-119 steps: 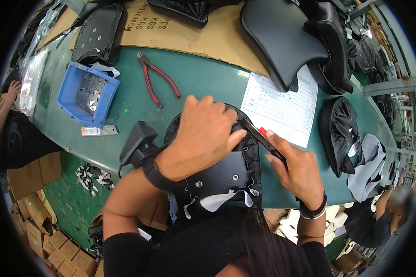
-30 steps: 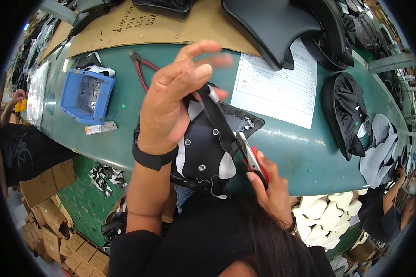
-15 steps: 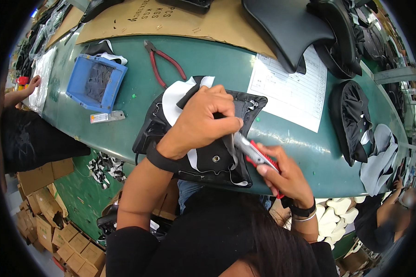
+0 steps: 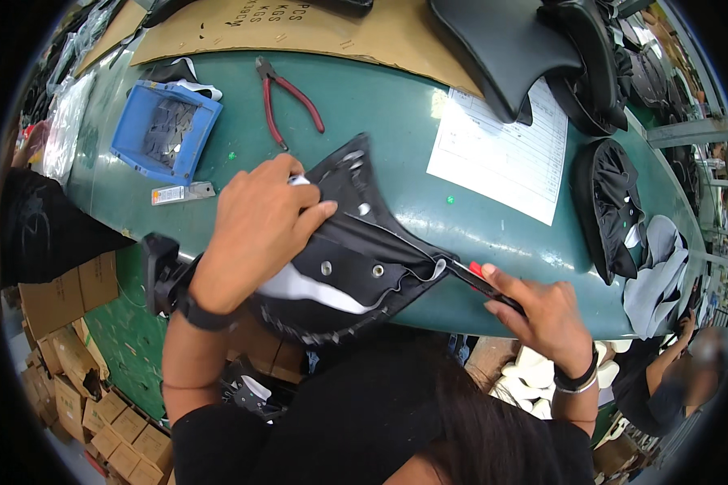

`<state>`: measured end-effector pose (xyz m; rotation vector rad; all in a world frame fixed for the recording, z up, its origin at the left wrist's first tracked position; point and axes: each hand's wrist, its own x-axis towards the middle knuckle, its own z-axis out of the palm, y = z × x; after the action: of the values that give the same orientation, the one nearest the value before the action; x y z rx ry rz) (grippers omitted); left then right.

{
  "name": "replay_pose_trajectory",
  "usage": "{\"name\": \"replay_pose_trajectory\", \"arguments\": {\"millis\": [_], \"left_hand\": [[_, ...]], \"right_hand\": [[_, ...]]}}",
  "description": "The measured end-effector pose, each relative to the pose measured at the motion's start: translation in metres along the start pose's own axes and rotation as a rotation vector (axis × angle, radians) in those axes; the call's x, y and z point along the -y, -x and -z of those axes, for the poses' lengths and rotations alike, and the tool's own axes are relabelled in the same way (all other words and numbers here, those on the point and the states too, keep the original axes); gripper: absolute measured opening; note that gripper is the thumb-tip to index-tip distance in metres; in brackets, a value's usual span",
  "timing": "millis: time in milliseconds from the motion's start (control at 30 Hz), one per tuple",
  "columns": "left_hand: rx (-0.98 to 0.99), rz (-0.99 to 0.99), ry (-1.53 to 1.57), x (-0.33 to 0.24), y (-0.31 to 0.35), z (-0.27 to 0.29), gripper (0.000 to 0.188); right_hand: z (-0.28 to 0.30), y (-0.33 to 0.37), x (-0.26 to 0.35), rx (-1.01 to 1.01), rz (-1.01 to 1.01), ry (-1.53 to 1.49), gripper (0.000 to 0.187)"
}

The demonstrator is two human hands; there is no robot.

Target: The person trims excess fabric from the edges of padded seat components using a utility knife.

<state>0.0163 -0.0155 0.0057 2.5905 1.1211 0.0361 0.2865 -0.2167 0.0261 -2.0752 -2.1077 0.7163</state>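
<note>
On the green bench [image 4: 396,89], near edge: black seat piece [image 4: 349,249], underside up, tilted. Left hand [image 4: 265,217] at its far-left side, fingers closed on it. Right hand [image 4: 542,319] wrapped round a red-and-black knife [image 4: 487,283], blade at the loose cloth by the right corner. Staples [image 4: 315,337] line the near edge; metal rings [image 4: 378,271] are in. Pale-backed cloth [image 4: 319,291] remains attached, so cutting looks unfinished. Pliers [image 4: 305,103] lie beyond, untouched.
</note>
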Motion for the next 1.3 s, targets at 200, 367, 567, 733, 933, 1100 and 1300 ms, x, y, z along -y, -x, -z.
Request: {"name": "replay_pose_trajectory", "arguments": {"millis": [200,367,567,733,933,1100,1300], "left_hand": [[-0.028,-0.058,0.934,-0.057,0.013,-0.008,0.019],[-0.189,-0.184,0.340,-0.066,0.018,-0.047,0.023],[-0.076,-0.006,1.105,-0.053,0.006,-0.040,0.033],[-0.007,0.189,1.473,-0.055,0.006,-0.031,0.036],[0.202,-0.186,0.396,-0.039,-0.006,-0.014,0.036],[-0.078,-0.390,0.456,-0.042,-0.004,-0.055,0.034],[0.069,-0.209,0.877,-0.028,-0.016,-0.031,0.030]], "right_hand": [[0.021,-0.018,0.015,0.125,0.035,0.090,0.046],[0.011,-0.009,0.029,0.067,0.029,0.177,0.048],[-0.039,0.012,0.049,-0.160,-0.079,-0.026,0.055],[-0.045,0.014,0.064,-0.371,-0.071,0.049,0.055],[-0.013,-0.017,0.021,-0.173,-0.011,0.196,0.051],[-0.012,-0.030,-0.018,-0.024,0.114,-0.294,0.056],[0.000,-0.033,-0.003,0.099,0.162,0.084,0.060]]}}
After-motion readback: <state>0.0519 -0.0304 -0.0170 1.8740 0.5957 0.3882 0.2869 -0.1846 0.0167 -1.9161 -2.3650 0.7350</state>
